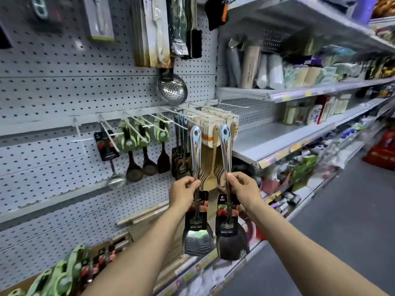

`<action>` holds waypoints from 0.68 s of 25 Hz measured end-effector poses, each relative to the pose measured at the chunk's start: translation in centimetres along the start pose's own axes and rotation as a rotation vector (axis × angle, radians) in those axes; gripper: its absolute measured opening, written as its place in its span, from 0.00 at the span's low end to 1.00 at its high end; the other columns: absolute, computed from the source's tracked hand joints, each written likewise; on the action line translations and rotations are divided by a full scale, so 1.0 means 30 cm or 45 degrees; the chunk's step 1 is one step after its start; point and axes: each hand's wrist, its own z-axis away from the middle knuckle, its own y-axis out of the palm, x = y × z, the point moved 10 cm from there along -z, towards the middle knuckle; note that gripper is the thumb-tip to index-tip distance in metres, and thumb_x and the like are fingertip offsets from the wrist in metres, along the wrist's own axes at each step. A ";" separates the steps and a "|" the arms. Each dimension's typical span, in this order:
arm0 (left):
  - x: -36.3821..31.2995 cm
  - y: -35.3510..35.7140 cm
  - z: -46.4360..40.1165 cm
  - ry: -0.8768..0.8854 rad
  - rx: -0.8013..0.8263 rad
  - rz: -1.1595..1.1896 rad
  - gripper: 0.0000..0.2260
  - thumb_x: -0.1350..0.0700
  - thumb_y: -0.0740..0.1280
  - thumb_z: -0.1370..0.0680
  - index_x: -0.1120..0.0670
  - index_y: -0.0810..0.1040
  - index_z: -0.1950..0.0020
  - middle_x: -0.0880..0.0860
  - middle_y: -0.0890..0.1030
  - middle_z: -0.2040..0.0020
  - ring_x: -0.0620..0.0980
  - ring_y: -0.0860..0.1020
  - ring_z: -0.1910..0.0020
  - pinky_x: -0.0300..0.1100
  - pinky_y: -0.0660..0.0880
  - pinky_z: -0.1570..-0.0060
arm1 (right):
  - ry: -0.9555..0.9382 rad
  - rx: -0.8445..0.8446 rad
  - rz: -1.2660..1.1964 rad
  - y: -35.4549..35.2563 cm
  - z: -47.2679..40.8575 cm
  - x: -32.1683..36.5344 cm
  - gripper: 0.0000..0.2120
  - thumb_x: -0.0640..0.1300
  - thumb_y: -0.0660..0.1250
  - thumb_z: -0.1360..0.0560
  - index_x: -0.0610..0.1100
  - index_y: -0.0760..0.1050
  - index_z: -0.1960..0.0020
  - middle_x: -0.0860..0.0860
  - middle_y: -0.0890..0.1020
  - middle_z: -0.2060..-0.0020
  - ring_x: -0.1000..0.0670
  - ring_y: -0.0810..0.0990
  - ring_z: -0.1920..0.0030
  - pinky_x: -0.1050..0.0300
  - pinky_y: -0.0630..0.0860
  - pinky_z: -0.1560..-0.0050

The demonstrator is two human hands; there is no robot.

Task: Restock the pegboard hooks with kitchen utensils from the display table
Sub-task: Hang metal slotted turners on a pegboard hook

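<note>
My left hand (184, 190) pinches the shaft of a steel spatula (196, 150) held upright, its slotted blade (197, 242) hanging low behind a black label. My right hand (241, 186) pinches a second steel spatula (224, 146), its dark blade (232, 245) down. Both handle tops with hanging holes sit just in front of the white pegboard hooks (181, 118), where the same steel utensils (180, 150) hang. The pegboard (53, 99) fills the left side.
Dark ladles with green cards (145, 146) and a wire strainer (116, 178) hang at left, wooden spoons (213, 146) at right, a perforated skimmer (172, 88) above. Packaged utensils (64, 278) lie low at left. Goods shelves (299, 129) run right beside the aisle floor (342, 242).
</note>
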 end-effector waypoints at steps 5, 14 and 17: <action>0.023 0.120 -0.146 -0.097 -0.117 -0.118 0.08 0.47 0.70 0.24 0.50 0.81 0.57 0.46 0.80 0.61 0.46 0.75 0.60 0.39 0.67 0.66 | 0.005 0.130 0.027 -0.059 -0.218 -0.065 0.13 0.53 0.67 0.22 0.45 0.81 0.58 0.38 0.83 0.59 0.41 0.81 0.60 0.40 0.78 0.48; -0.002 0.301 -0.243 -0.233 -0.330 -0.153 0.07 0.47 0.70 0.25 0.50 0.82 0.56 0.48 0.81 0.59 0.48 0.77 0.59 0.40 0.69 0.63 | 0.033 0.451 0.056 -0.134 -0.504 -0.141 0.10 0.51 0.67 0.21 0.53 0.82 0.60 0.51 0.85 0.62 0.41 0.84 0.52 0.37 0.78 0.43; 0.009 0.316 -0.267 -0.283 -0.386 -0.140 0.07 0.48 0.71 0.25 0.50 0.82 0.57 0.47 0.80 0.61 0.46 0.75 0.62 0.38 0.68 0.65 | 0.042 0.523 0.038 -0.134 -0.551 -0.149 0.10 0.50 0.67 0.21 0.51 0.82 0.59 0.52 0.85 0.63 0.43 0.84 0.53 0.38 0.78 0.42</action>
